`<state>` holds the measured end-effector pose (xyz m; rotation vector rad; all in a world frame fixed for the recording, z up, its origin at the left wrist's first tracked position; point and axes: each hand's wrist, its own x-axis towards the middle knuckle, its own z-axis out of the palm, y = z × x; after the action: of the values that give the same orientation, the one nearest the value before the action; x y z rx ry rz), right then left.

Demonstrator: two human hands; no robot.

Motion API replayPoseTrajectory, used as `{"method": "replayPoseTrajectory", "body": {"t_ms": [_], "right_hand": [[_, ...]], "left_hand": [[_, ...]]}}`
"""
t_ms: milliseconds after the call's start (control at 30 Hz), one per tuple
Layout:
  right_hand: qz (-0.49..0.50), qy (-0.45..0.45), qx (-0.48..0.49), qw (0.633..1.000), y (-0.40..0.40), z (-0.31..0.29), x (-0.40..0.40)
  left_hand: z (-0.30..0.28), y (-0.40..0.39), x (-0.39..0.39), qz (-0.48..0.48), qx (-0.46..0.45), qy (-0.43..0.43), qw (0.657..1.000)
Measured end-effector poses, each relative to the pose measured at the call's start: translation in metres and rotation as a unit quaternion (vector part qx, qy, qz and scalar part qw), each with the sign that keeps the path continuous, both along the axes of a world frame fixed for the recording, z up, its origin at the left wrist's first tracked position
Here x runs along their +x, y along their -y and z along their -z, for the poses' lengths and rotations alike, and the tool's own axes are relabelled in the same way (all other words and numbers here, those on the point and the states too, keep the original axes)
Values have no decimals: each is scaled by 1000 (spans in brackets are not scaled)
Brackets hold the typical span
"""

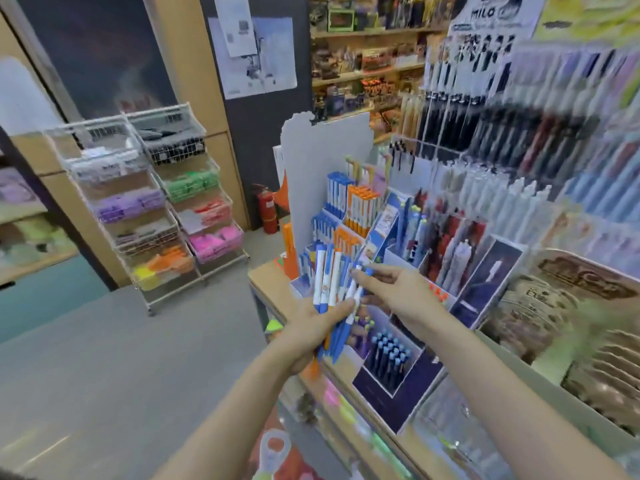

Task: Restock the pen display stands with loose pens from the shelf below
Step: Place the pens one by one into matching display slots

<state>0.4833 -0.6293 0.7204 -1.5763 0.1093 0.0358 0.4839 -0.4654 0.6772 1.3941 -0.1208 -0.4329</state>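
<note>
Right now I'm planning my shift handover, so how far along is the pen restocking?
Partway. The tiered display stand already holds rows of blue and orange pens. In hand: the left hand grips a bundle of blue-and-white pens, and the right hand pinches one at its top. Left: that whole bundle has yet to go into slots. The shelf below isn't clearly visible.

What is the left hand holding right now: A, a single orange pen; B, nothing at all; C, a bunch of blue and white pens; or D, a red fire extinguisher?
C: the left hand grips a fanned bunch of blue and white pens, while the right hand pinches the top of one pen in it.
</note>
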Motion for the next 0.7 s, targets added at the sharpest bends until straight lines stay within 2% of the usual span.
{"method": "replayPoseTrajectory", "body": {"t_ms": [100,167,267,367,433,533,700], "right_hand": [[-30,-18,34,999,-11,6,41],[-33,-21,20,999,-20,12,67],[50,4,-11,999,-31,12,111],[189,65,-87,976,-36,10,152],[242,107,-174,949,-46,13,182],[261,119,-274,918,-69,25,225],[285,102,-333,893,-99,55,270]], "left_hand": [[10,-16,49,-5,-11,-21,1000],[20,-30,83,9,-18,-30,999],[36,-56,142,20,26,12,999],[52,-88,202,20,72,35,997],[58,-106,235,40,97,54,993],[62,-124,272,89,103,65,989],[62,-137,311,133,84,51,986]]}}
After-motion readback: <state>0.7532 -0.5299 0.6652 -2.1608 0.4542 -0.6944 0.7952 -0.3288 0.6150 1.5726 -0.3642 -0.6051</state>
